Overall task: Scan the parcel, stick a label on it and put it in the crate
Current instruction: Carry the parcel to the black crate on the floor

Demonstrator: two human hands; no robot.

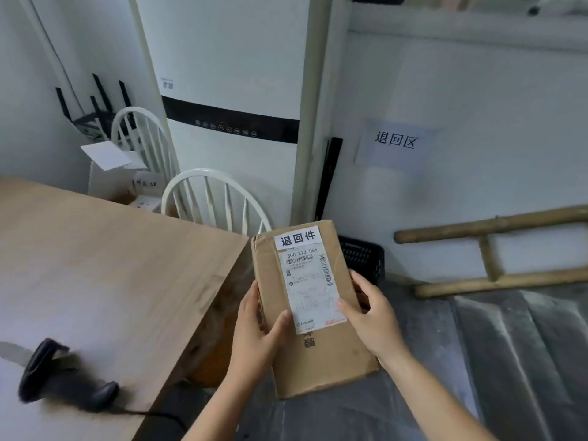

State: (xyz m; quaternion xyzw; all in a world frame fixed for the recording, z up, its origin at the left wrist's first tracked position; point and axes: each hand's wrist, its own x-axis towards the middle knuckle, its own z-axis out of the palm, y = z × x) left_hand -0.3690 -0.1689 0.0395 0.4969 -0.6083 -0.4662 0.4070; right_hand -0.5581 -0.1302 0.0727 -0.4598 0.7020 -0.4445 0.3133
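Both forearms reach up from the bottom edge, angled inward to meet at the parcel (305, 300), a long brown cardboard box held out in the air past the corner of the desk (95, 265), above the grey floor. The left hand (254, 332) is on the box's left side, thumb laid across the top face at the lower corner of the shipping label (313, 289), the other fingers wrapped out of sight behind the edge. The right hand (372, 316) clasps the right side, its thumb pressing the label's right border, fingers curled round the far edge. So both grips are closed on the parcel, firmly, one to each side. A white sticker (297, 237) with bold black characters sits on the top end of the box, just above the shipping label and touching it. Behind the parcel's top right corner a black crate (366, 256) stands on the floor against the wall, mostly hidden by the box, so what is in it cannot be seen. On the desk at lower left lies a black handheld scanner (54, 377), blurred, its cable trailing off the desk edge. The small print on the label is too fine to read. A white chair (216, 198) is tucked behind the desk.
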